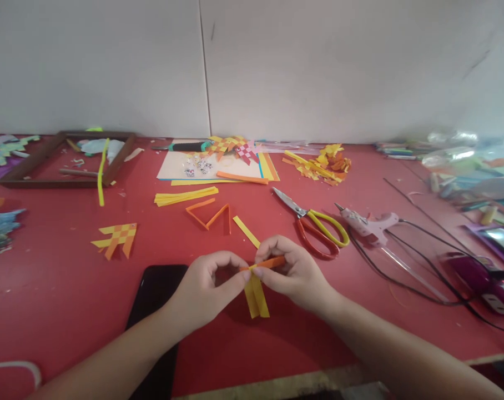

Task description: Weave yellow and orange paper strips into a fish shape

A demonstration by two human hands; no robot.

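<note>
Near the table's front, my left hand (218, 278) and my right hand (291, 272) pinch paper strips between thumbs and fingers. An orange paper strip (276, 261) runs crosswise through the grip. Yellow paper strips (256, 300) hang down from it, folded over or joined at the top; the join is partly hidden by my fingertips. Just beyond my right fingers lies a loose yellow strip (244, 229). Folded orange strips (210, 218) rest a little farther off in a zigzag. To the left sits a small woven yellow-and-orange paper fish (119, 238).
Scissors (306, 216) and a pink glue gun (366, 226) with its cord lie to the right, near a purple power socket (485, 286). A black phone-like slab (160, 289) is under my left forearm. Farther back are yellow strips (185, 196), paper scraps (331, 164) and a brown frame (31, 166).
</note>
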